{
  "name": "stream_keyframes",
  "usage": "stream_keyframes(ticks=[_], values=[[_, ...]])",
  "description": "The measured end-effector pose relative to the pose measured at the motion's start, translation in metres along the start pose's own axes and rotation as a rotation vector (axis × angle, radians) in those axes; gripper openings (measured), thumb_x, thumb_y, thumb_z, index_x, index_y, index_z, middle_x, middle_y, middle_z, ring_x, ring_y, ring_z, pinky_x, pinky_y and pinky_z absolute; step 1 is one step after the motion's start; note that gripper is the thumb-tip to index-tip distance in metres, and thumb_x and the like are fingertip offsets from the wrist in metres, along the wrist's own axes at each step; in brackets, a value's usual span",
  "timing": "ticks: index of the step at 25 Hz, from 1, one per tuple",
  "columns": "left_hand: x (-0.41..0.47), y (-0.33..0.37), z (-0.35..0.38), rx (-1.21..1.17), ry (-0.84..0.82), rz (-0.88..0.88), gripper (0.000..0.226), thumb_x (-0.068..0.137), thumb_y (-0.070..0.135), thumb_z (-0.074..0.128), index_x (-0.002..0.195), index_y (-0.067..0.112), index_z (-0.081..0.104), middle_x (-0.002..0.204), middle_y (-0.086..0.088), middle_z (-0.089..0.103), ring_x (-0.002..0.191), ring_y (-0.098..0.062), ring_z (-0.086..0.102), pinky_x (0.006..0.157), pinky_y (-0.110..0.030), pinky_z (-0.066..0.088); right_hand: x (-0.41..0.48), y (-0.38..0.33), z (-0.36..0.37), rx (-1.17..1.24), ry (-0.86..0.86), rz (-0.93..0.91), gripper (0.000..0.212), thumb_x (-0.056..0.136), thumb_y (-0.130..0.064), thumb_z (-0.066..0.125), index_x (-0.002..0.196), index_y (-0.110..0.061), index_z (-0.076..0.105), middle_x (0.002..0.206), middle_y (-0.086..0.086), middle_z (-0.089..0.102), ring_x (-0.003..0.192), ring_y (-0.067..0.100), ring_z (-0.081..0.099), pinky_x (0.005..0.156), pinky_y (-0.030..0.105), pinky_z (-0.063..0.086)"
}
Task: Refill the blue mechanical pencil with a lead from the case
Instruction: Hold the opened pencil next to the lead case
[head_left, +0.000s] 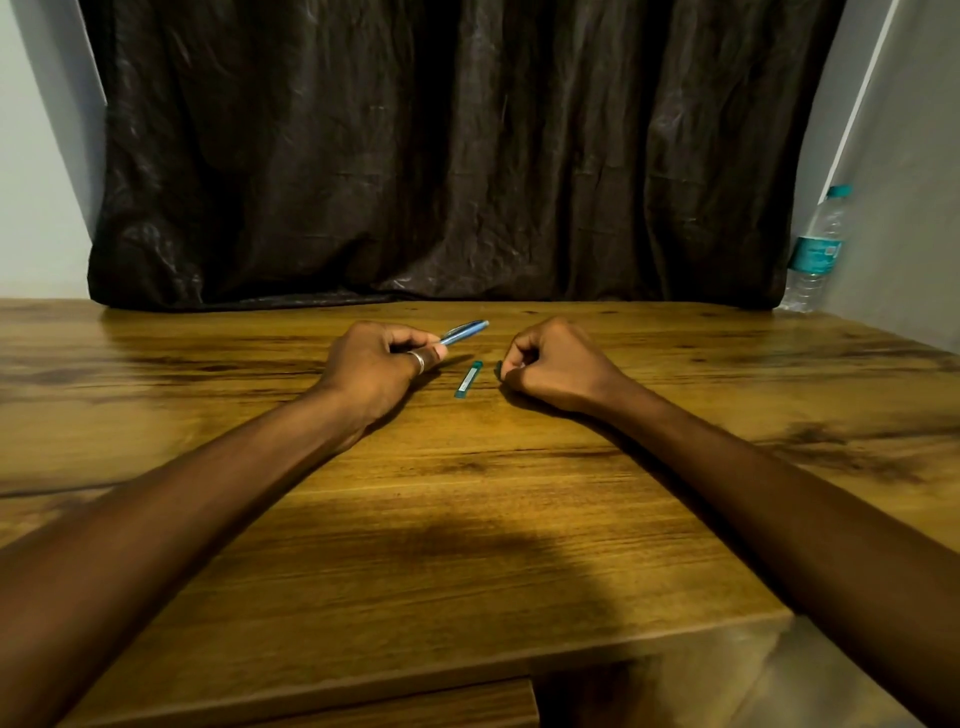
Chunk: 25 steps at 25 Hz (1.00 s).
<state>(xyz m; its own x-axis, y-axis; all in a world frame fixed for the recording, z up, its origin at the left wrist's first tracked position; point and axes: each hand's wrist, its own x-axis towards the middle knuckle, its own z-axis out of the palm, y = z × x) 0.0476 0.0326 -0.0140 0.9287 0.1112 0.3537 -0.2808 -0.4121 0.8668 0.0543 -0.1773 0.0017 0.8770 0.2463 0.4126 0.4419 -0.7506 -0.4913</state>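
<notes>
My left hand, with a ring on one finger, grips the blue mechanical pencil; the pencil's free end points up and to the right, above the table. The slim teal lead case lies flat on the wooden table between my two hands, touching neither. My right hand rests on the table to the right of the case, fingers curled. A small dark teal piece shows at its fingertips; I cannot tell what it is.
A dark curtain hangs behind the table's far edge. A clear water bottle with a teal cap and label stands at the far right corner by the wall. The table's near edge runs across the bottom of the view.
</notes>
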Motion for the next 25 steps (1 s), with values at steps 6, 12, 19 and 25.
stream_keyframes(ticks=[6,12,19,25], values=[[-0.001,0.000,-0.001,-0.013,-0.011,-0.005,0.018,0.085,0.025,0.079,0.102,0.022,0.080,0.092,0.007,0.077,0.085,-0.006,0.066,0.076,-0.023,0.050,0.000,0.001,0.000,0.041,-0.039,-0.007,0.011,0.073,-0.008,0.069,0.072,-0.015,0.078,0.066,-0.007,0.074,0.063,-0.002,0.066,0.056,0.019,0.054],[-0.002,0.003,0.001,0.008,-0.002,0.001,0.019,0.086,0.023,0.078,0.105,0.020,0.079,0.094,0.005,0.075,0.072,0.000,0.057,0.065,-0.017,0.041,0.001,0.002,-0.003,0.114,-0.007,0.021,0.012,0.076,-0.008,0.070,0.079,-0.014,0.080,0.066,-0.012,0.072,0.061,-0.010,0.064,0.052,0.009,0.045],[-0.001,0.002,0.001,0.014,0.000,0.014,0.018,0.086,0.024,0.078,0.104,0.021,0.079,0.096,0.006,0.075,0.077,-0.001,0.060,0.067,-0.018,0.042,0.003,0.009,-0.002,0.341,0.044,0.102,0.010,0.078,-0.006,0.069,0.077,-0.011,0.077,0.075,0.005,0.078,0.077,0.020,0.076,0.072,0.041,0.063],[-0.005,0.009,0.000,0.072,0.028,0.083,0.008,0.093,0.020,0.068,0.094,0.026,0.072,0.092,0.003,0.077,0.088,-0.014,0.072,0.078,-0.030,0.056,0.006,0.011,0.004,0.412,0.117,0.127,0.010,0.078,-0.014,0.067,0.071,-0.013,0.075,0.073,0.007,0.077,0.074,0.024,0.076,0.064,0.038,0.059]])
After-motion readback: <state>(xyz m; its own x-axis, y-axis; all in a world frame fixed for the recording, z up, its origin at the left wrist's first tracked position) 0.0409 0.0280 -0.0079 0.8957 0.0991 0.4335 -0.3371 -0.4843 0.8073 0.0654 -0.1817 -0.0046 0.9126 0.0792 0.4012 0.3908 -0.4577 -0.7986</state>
